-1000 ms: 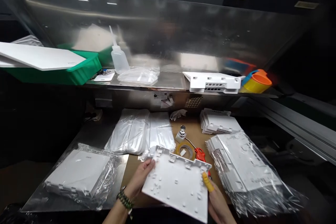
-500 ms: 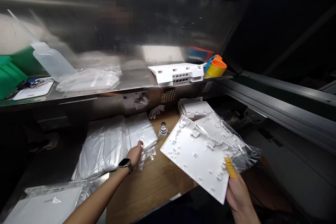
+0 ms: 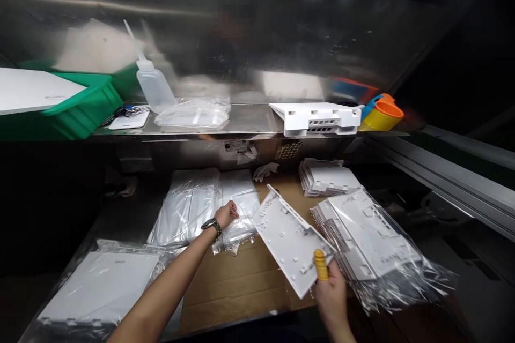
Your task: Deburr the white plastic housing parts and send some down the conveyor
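My right hand grips a white plastic panel by its lower right corner. A yellow finger cot covers the thumb. The panel is tilted, and its inner face with small clips and ribs shows. Over a stack of clear plastic bags is my left hand, its fingers curled closed. Whether a bag is pinched in them cannot be seen. A watch is on the left wrist. To the left lies another, larger pile of clear bags.
Bagged white panels lie at right and at lower left. Behind stand stacked white panels and a glove. The shelf holds a green bin, squeeze bottle, white part and tape rolls. Cardboard covers the bench.
The view has swung left. The panel in my right hand has moved away from the bagged panels at right and is tilted more steeply. My left hand stays by the bag stack.
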The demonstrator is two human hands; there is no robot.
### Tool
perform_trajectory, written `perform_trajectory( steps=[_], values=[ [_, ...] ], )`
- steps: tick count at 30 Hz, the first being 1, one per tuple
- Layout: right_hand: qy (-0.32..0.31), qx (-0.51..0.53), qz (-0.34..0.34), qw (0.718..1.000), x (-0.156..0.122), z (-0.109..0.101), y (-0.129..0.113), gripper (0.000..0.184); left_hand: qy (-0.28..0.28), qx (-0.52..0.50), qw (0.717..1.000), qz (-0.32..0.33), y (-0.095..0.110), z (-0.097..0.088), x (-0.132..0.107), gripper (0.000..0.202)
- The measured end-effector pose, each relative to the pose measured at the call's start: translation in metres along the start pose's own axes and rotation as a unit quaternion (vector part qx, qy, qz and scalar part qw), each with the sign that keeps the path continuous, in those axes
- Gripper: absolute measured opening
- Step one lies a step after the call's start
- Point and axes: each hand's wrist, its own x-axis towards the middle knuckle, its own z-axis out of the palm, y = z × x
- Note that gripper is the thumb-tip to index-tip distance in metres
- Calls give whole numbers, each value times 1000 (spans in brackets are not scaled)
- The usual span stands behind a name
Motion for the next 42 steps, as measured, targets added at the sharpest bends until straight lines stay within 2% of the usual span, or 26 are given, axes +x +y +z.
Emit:
perform_trajectory(
  steps=[4,6,8,13,17,24,28,32,36,39,42],
  values=[
    [-116,-82,-87,986,-7,40,21,56,-3,9,1000,-2,2,3,-4,30],
    [-139,-117,-116,976,-8,50,30,57,-1,19,1000,0,4,4,-7,30],
    [-131,-139,-124,974,-7,52,37,58,4,28,1000,4,5,5,-10,31],
    [-77,-125,-107,983,-5,41,39,55,4,23,1000,7,8,5,-16,30],
    [-91,-124,-116,981,-6,42,36,55,1,37,999,15,10,7,-13,30],
    [-138,-165,-236,948,-3,70,52,44,39,150,984,89,21,8,-14,28],
    [-108,-176,-222,953,0,69,61,44,50,199,972,115,31,-3,-13,30],
    [-60,-146,-177,971,3,66,63,54,20,201,968,148,46,-18,-5,27],
    [-54,-143,-188,970,3,73,58,61,-2,173,966,192,66,-29,1,29],
    [-70,-178,-218,957,-1,71,59,64,35,159,965,205,80,-35,0,35],
    [-65,-255,-232,937,-7,58,64,58,111,165,958,208,90,-39,-11,40]
  ],
)
